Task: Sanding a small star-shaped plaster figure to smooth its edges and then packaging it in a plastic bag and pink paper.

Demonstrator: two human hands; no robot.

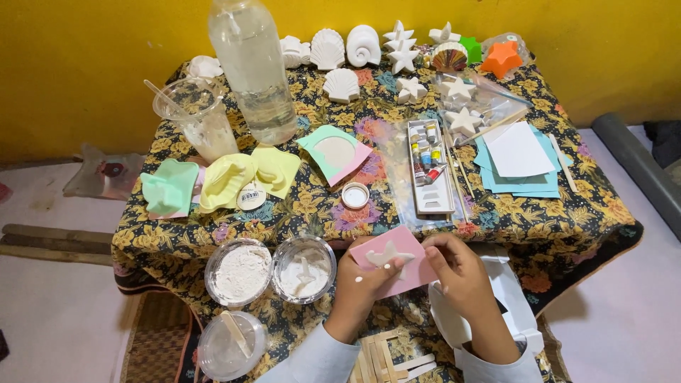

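**Pink mould held over a floral table**

At the near table edge, two round clear tubs of white powder and paste (238,272) are kept within reach. Just right, a pink square mould with a white dolphin-shaped cast (394,266) is gripped by the left hand (360,284) and pinched by the right hand (461,273), tilted upward, seemingly for viewing. Beyond, a tray of paint tubes (430,167) is laid.
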